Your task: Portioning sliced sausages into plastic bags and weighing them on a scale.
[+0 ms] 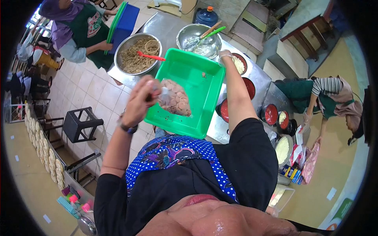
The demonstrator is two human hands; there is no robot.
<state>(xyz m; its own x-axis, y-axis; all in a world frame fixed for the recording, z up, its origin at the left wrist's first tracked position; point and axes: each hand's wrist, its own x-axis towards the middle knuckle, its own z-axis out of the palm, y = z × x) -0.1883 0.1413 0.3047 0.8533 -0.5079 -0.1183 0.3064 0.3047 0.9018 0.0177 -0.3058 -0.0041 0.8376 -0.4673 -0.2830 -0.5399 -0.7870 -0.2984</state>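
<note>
My left hand, with a dark watch on its wrist, grips the gathered neck of a clear plastic bag. Round, pinkish-brown slices that look like sausage fill the bag. It lies across the inside of a green plastic tub in this view; whether it touches the bottom I cannot tell. A small piece and some crumbs are on the tub's floor. My right hand, in a clear plastic glove, holds the tub's far right corner.
Beyond the tub, a metal bowl of brown minced filling and a bowl with spatulas stand on the steel table. Round pans with red sauce are at right. One person holds stacked tubs; another works at right. A black stool stands left.
</note>
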